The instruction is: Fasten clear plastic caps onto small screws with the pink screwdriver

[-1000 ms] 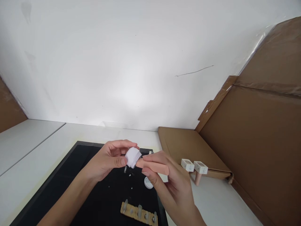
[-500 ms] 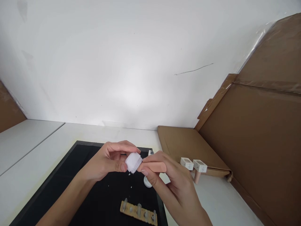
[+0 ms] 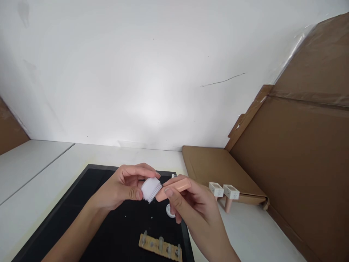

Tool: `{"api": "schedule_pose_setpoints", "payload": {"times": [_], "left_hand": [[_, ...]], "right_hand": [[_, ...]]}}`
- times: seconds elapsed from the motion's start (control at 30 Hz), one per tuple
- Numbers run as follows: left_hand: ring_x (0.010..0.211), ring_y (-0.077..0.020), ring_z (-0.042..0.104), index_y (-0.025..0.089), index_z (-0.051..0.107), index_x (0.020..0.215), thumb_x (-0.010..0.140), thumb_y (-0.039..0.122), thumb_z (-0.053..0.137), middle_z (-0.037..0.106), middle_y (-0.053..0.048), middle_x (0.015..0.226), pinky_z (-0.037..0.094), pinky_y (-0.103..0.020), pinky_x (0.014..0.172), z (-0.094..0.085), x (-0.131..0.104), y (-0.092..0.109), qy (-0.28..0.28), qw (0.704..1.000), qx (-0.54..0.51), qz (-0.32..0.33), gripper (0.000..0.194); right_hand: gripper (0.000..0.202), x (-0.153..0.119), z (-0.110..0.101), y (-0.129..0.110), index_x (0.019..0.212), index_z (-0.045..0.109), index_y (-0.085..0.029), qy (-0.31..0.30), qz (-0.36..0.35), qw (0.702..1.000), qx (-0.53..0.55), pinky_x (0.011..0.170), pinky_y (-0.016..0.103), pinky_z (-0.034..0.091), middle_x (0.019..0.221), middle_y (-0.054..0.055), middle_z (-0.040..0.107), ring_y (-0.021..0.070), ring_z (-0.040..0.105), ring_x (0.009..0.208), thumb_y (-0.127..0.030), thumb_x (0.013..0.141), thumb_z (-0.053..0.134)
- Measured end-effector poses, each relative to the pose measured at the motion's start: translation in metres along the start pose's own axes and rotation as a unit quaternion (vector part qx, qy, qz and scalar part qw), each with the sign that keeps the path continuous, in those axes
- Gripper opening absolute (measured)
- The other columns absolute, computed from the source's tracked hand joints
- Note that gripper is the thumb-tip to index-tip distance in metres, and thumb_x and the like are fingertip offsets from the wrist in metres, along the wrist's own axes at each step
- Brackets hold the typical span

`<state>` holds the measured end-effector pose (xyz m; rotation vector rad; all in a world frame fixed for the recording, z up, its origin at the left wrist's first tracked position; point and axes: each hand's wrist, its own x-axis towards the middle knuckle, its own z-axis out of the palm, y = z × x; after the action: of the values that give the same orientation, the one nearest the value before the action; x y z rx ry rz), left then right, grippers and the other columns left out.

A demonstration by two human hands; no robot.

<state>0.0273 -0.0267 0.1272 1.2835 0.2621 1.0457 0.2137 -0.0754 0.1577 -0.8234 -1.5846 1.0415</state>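
Note:
My left hand [image 3: 124, 187] is closed around a small white ridged piece [image 3: 151, 189], thumb in front and fingers behind. In my right hand [image 3: 195, 211] is a peach-coloured bar [image 3: 177, 186], pinched between thumb and fingers, its lower left end touching the ridged edge of the white piece. Both are held above a black mat [image 3: 114, 233]. Below my right fingers, a round white disc [image 3: 170, 211] lies partly covered. Near the mat's front, a tan strip [image 3: 156, 245] bears several upright translucent pieces.
Two white blocks on peach-coloured stems, one [image 3: 231, 191] beside the other [image 3: 216, 189], stand to the right. Behind them lies a flat cardboard box [image 3: 209, 163]. A tall cardboard panel [image 3: 305, 153] borders the right side. White specks dot the mat.
The white piece has shifted slightly left. The peach bar has tilted, its right end rising, and my right hand has turned with it, moving slightly left.

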Motion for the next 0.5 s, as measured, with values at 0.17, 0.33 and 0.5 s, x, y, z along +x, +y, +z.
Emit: {"api": "schedule_pose_setpoints", "payload": {"times": [0.17,0.33,0.5], "left_hand": [[0.079,-0.0148,0.059,0.027,0.077,0.096,0.068,0.026,0.081,0.067,-0.005,0.099,0.047,-0.023,0.066,-0.0017,0.0007,-0.0012,-0.01,1.0,-0.004,0.009,0.029],[0.078,-0.013,0.059,0.027,0.077,0.095,0.068,0.026,0.081,0.067,-0.004,0.098,0.048,-0.021,0.066,-0.0006,0.0003,0.0014,-0.017,1.0,-0.017,0.02,0.028],[0.075,-0.0135,0.059,0.027,0.078,0.092,0.065,0.026,0.083,0.067,-0.005,0.096,0.048,-0.021,0.064,0.0024,-0.0002,0.0045,-0.007,1.0,-0.024,0.017,0.027]], "right_hand": [[0.026,-0.0004,0.0032,-0.0008,0.068,0.069,-0.019,0.025,0.056,0.997,0.039,0.036,0.015,0.037,0.074,0.001,0.067,0.0047,0.046,0.046,-0.038,0.085,0.063],[0.034,0.0007,0.0044,-0.0008,0.063,0.067,-0.017,0.031,0.103,0.991,0.077,0.033,0.015,0.033,0.067,0.0,0.064,0.004,0.043,0.04,-0.048,0.079,0.066],[0.041,0.0012,0.0037,0.004,0.065,0.069,-0.016,0.045,0.134,0.986,0.089,0.033,0.016,0.026,0.048,-0.002,0.054,0.0024,0.037,0.034,-0.055,0.077,0.066]]}}
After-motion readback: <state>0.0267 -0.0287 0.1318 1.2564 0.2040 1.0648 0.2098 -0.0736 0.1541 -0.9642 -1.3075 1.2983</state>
